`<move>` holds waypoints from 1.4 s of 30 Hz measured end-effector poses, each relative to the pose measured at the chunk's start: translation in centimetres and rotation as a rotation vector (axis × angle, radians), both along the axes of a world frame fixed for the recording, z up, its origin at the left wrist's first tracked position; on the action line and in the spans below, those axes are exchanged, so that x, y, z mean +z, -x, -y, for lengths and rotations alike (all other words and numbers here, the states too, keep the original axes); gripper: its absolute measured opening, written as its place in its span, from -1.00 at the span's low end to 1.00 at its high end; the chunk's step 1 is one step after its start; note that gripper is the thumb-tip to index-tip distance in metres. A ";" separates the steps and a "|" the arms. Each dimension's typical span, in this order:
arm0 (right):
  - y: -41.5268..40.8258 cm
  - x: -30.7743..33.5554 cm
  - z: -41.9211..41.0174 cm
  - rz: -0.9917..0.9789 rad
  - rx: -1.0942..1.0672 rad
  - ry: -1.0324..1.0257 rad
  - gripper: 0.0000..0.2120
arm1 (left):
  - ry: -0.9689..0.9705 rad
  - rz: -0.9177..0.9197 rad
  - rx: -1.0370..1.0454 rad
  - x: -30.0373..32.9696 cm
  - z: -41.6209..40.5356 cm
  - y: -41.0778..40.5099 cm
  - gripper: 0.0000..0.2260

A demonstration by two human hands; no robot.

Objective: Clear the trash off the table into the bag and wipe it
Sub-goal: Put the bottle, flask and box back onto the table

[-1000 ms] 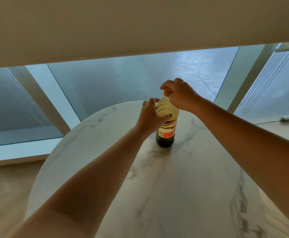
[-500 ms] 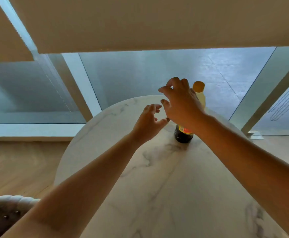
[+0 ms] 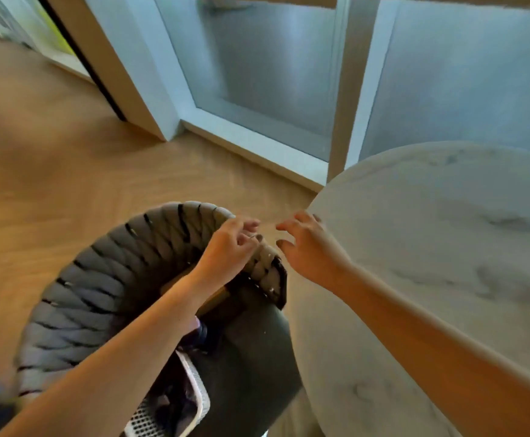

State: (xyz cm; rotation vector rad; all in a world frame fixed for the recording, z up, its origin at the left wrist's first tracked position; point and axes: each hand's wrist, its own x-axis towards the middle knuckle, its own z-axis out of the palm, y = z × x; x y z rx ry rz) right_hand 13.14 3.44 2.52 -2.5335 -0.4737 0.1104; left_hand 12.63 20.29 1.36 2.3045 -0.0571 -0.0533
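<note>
Head view. Item: trash bag, not identifiable; blurred dark material sits in a white mesh basket (image 3: 194, 395) on the chair seat, and whether it is the bag cannot be told. No trash shows on the marble tabletop (image 3: 430, 247). Handling, judged: a bag would be light, limp and slippery; best pinched at its rim. Left hand (image 3: 229, 250): fingers curled at the rim of the grey woven chair (image 3: 100, 279); grip unclear through blur. Right hand (image 3: 307, 247): fingers loosely spread, holding nothing, at the tabletop's edge. Surround: wood floor (image 3: 68, 152), glass doors (image 3: 273, 74).
</note>
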 end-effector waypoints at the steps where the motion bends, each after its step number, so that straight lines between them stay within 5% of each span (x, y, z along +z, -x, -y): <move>1: 0.1 -1.1 -2.3 -0.052 0.032 -0.018 -0.68 | -0.022 -0.018 0.046 -1.1 -2.6 0.8 -0.77; 7: 1.8 -8.9 -12.8 -0.345 0.131 0.028 -0.62 | -0.249 -0.360 0.200 -10.5 -14.2 5.0 -0.51; 11: 3.4 -13.8 -16.4 -0.513 0.172 0.174 -0.55 | -0.444 -0.632 0.001 -15.8 -16.2 6.9 -0.27; 24: 5.6 -16.9 -16.4 -0.595 0.139 0.269 -0.50 | -0.665 -0.406 -0.157 -18.9 -16.3 8.3 -0.40; 32: 5.4 -13.4 -14.4 -0.508 0.157 0.063 -0.48 | -0.712 -0.224 -0.273 -10.0 -14.8 6.8 -0.37; 36: 5.4 -10.0 -12.0 -0.445 0.163 -0.144 -0.25 | -0.732 -0.095 -0.321 -2.0 -11.9 4.6 -0.36; 42: 5.0 -4.2 -6.1 -0.118 -0.171 -0.435 -0.15 | -0.740 0.050 -0.420 9.0 -2.9 1.1 -0.33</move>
